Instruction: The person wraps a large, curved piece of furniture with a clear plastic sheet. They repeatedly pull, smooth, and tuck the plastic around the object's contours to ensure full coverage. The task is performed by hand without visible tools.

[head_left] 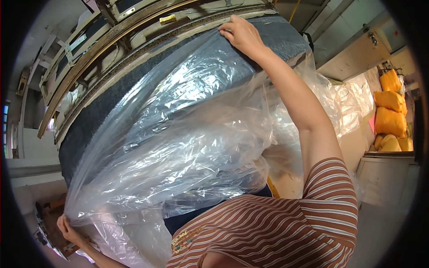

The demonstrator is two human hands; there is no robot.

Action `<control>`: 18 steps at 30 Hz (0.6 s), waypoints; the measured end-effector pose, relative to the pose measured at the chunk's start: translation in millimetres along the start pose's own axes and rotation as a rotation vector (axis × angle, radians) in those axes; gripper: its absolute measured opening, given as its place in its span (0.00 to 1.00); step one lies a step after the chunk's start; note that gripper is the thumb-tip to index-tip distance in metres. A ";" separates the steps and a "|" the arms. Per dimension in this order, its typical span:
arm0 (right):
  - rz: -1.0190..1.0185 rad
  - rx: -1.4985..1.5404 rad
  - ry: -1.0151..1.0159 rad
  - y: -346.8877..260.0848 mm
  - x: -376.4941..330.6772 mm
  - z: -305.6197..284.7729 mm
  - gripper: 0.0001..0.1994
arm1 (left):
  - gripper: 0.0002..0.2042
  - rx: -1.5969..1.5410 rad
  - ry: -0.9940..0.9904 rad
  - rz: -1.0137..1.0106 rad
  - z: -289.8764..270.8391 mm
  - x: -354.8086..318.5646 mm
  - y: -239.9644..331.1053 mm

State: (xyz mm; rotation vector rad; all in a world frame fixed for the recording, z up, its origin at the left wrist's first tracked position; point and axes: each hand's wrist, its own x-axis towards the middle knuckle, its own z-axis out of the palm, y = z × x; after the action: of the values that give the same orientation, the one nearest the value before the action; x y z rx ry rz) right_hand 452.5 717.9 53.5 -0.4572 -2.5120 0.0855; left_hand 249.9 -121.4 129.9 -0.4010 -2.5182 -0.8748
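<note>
A large clear plastic sheet [178, 147] stretches across a long surface covered in dark grey cloth [85, 123]. My right hand [243, 36] reaches to the far edge of that surface, its fingers pinched on the sheet's far edge. At the lower left, my left hand [67, 228] is closed on the sheet's near left corner. The sheet's edge runs taut between both hands. Its rest hangs in shiny folds over the near side, against my body, and down toward the floor.
Behind the cloth runs a long wooden and metal frame [111, 40], with a small yellow block [167, 19] on it. Orange bundles [390, 107] are stacked at the right above a pale cabinet [389, 178]. A wooden-framed item [53, 223] stands near my left hand.
</note>
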 end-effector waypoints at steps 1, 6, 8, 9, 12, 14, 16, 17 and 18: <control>0.044 0.047 0.001 4.3 5.8 4.9 0.12 | 0.07 0.029 -0.015 -0.016 -5.5 -12.5 5.3; 0.220 0.202 -0.001 27.8 19.3 26.5 0.11 | 0.08 -0.079 -0.051 -0.099 0.5 -72.6 -11.5; 0.255 0.313 -0.225 50.0 33.5 29.4 0.11 | 0.10 -0.184 0.018 -0.233 12.6 -74.0 -4.8; 0.213 0.286 -0.174 57.1 34.3 30.4 0.12 | 0.12 -0.262 0.085 -0.297 25.3 -66.3 6.3; 0.142 0.915 -0.063 45.7 56.2 0.0 0.04 | 0.19 -0.514 0.352 -0.486 51.6 -26.5 29.4; 0.311 1.241 0.126 6.5 64.2 -29.6 0.04 | 0.20 -0.572 0.325 -0.342 46.1 17.3 16.1; 0.514 1.321 0.385 15.0 78.9 -29.8 0.04 | 0.18 -0.784 0.335 -0.279 69.9 77.7 -8.4; 0.525 0.951 0.386 28.1 74.2 -20.3 0.06 | 0.15 -0.797 0.292 -0.398 116.3 98.7 17.6; 0.511 0.622 0.381 36.6 68.7 0.4 0.09 | 0.14 -0.557 0.156 -0.269 137.2 118.5 -4.9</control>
State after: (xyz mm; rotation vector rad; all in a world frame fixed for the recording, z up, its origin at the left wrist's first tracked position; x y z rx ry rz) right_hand 410.2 775.7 84.0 -0.7469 -1.8173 0.8595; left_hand 103.3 -22.5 89.7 -0.1492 -2.1844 -1.6517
